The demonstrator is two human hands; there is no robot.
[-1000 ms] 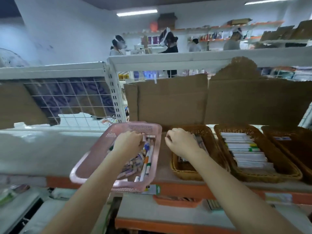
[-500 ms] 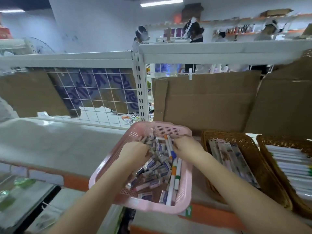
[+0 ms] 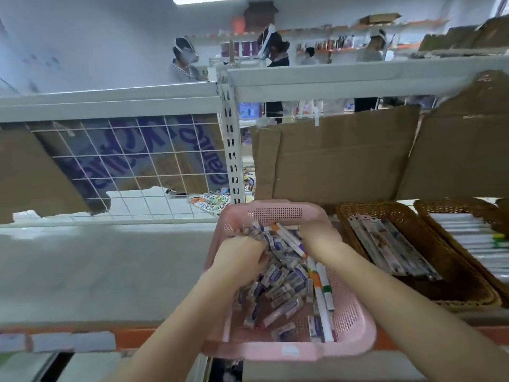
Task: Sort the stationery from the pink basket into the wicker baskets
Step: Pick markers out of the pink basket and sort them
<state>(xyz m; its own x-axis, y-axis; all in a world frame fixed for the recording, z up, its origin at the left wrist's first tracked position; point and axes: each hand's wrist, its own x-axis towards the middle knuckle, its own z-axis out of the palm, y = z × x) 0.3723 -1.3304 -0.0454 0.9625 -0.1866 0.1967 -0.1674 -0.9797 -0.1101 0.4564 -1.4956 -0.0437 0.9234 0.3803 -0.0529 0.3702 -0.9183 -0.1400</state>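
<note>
The pink basket (image 3: 355,340) sits at the shelf's front edge, filled with several small eraser boxes (image 3: 278,288) and white markers (image 3: 322,301). My left hand (image 3: 239,257) digs into the pile at the basket's far left, its fingers curled round a bunch of eraser boxes. My right hand (image 3: 321,238) reaches into the far right corner; its fingertips are hidden, and an orange-capped marker (image 3: 289,239) lies against its thumb side, apparently pinched. To the right stand two wicker baskets: the nearer wicker basket (image 3: 465,288) holds flat packaged pens, and the second wicker basket (image 3: 440,206) holds white pens.
Cardboard sheets (image 3: 336,158) line the shelf back behind the baskets. A white upright post (image 3: 231,150) and a wire grid (image 3: 132,166) stand to the left, above bare grey shelf (image 3: 96,271). An upper shelf beam (image 3: 330,78) runs overhead. People stand in the background.
A second ago my right hand was at the wicker basket; it has come into the pink basket beside my left. The view has shifted left and closer.
</note>
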